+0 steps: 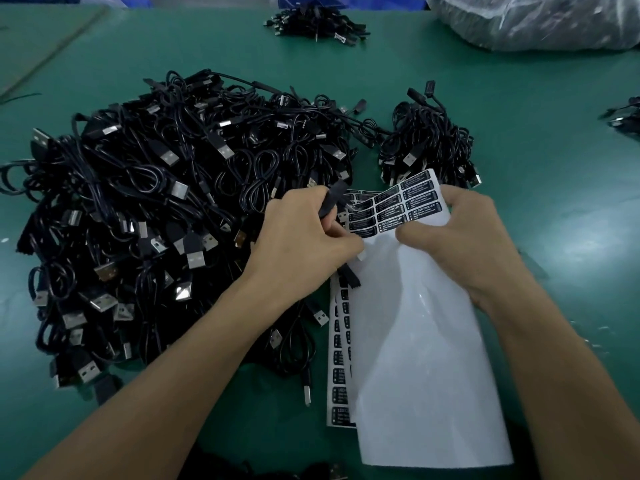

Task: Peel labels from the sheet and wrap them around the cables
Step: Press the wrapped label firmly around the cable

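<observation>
Right hand grips top of curled white glossy label sheet, thumb in front. Sheet's top is bent over, showing rows of black rectangular printed labels. Left hand curled round thin black cable segment, fingertips at sheet's left edge, possibly pinching a label (blurred). Large pile of black USB cables on green surface, just left of sheet. Second label sheet flat beneath.

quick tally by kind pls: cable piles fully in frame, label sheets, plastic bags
cable piles: 3, big heap, small bundle, far pile
label sheets: 2 for certain, held sheet, flat sheet beneath it
plastic bags: 1, clear bag
total: 6
</observation>
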### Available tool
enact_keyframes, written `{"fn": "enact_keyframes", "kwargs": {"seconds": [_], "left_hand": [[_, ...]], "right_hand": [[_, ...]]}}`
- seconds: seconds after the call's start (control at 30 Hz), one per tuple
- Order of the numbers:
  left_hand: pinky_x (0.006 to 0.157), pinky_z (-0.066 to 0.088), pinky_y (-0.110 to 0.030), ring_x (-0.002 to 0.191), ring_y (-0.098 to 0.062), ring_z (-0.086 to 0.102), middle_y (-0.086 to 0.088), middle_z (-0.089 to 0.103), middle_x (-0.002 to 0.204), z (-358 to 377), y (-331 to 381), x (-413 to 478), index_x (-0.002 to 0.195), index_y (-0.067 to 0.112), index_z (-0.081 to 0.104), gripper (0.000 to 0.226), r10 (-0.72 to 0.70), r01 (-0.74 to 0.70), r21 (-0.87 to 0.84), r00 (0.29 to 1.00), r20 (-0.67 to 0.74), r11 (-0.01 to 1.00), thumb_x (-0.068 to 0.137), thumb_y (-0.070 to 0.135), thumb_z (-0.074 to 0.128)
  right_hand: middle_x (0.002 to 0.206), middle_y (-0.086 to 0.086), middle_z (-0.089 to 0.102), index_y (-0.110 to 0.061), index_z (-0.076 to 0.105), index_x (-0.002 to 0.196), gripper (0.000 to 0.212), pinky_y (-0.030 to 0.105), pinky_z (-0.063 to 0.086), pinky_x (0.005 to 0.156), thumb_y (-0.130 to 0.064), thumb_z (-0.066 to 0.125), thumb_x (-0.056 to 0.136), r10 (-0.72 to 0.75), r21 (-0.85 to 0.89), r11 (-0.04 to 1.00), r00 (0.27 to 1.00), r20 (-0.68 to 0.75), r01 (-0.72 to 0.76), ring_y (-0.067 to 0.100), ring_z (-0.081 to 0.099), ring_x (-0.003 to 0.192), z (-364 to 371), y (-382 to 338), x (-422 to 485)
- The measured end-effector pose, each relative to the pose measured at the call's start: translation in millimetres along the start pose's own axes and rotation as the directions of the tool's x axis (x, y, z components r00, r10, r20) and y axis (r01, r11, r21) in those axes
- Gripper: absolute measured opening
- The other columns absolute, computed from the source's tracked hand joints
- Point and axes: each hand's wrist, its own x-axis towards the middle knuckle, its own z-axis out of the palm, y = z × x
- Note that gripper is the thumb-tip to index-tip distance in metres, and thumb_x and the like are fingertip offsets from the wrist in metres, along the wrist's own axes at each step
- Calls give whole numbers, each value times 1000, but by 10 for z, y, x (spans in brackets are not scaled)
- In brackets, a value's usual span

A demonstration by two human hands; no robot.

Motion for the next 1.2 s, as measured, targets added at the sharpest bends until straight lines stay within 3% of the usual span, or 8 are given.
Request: {"fn": "enact_keyframes", "kwargs": {"seconds": [0.1, 0.27, 0.5, 0.6, 0.67, 0.8, 1.03, 1.2], "left_hand": [[48, 37, -22, 64, -9, 69, -7, 62, 58, 6, 3, -3, 60, 18, 28, 43, -9, 9, 30, 1000, 0, 999, 71, 8, 69], [48, 31, -22, 74, -34, 69, 2, 34, 52, -11, 28, 12, 59, 18, 24, 45, 12, -9, 42, 998, -54, 999, 71, 6, 66], [58, 46, -38, 69, -22, 70, -21, 61, 65, -9, 39, 4, 61, 18, 28, 46, -33, 34, 15, 997, -70, 999, 70, 10, 71], [60, 48, -42, 71, -23, 69, -20, 64, 68, 0, 25, 12, 61, 18, 29, 47, -64, 64, 0, 995, -81, 998, 71, 14, 75], [60, 48, -39, 70, -21, 70, -22, 65, 70, 2, 9, 13, 62, 18, 29, 48, -66, 65, -24, 995, -79, 998, 72, 13, 75], [61, 52, -44, 70, -15, 72, -21, 66, 71, 0, -20, 22, 63, 17, 30, 51, -65, 63, -35, 995, -73, 997, 75, 12, 79], [74, 58, -52, 79, -10, 75, -12, 73, 72, -9, -40, 26, 65, 16, 32, 50, -76, 74, -122, 997, -11, 990, 79, 10, 80], [67, 58, -45, 72, -18, 73, -13, 70, 68, -36, 6, 10, 65, 16, 33, 50, -74, 72, -129, 997, -12, 989, 79, 16, 81]], "right_hand": [[80, 9, 72, -14, 67, 85, 20, 56, 58, 69, -19, 73, 66, -14, 23, 1000, 1000, 7, 14, 35, 68, 72, 4, 4, 7], [80, 4, 76, -15, 71, 85, 13, 56, 60, 75, -15, 80, 76, 26, 3, 1000, 996, 81, -26, 32, 73, 77, 57, 25, 8], [95, 5, 69, -15, 63, 97, 49, 50, 57, 76, -55, 77, 72, 87, -322, 944, 996, 23, -75, 30, 65, 87, 148, -34, -59], [107, -1, 56, -21, 56, 110, 56, 39, 47, 78, -66, 66, 78, -29, -477, 878, 994, -106, -25, 20, 53, 94, 122, -20, -90], [102, -3, 54, -24, 59, 125, 48, 33, 41, 76, -54, 62, 88, -191, -409, 909, 954, -233, 82, 13, 50, 89, 103, -36, -112], [68, -14, 50, -27, 73, 96, 9, 18, 37, 64, -23, 70, 88, -419, -294, 884, 894, -159, 362, 1, 48, 65, 162, -91, -144], [55, -7, 61, -22, 79, 92, 8, 9, 43, 55, -17, 75, 88, -357, -229, 911, 934, -17, 344, 10, 58, 60, 291, -48, -156], [64, -12, 69, -39, 68, 74, 29, 15, 47, 51, -14, 72, 88, -317, -112, 943, 949, 1, 315, 9, 62, 54, 271, -65, -154]]}}
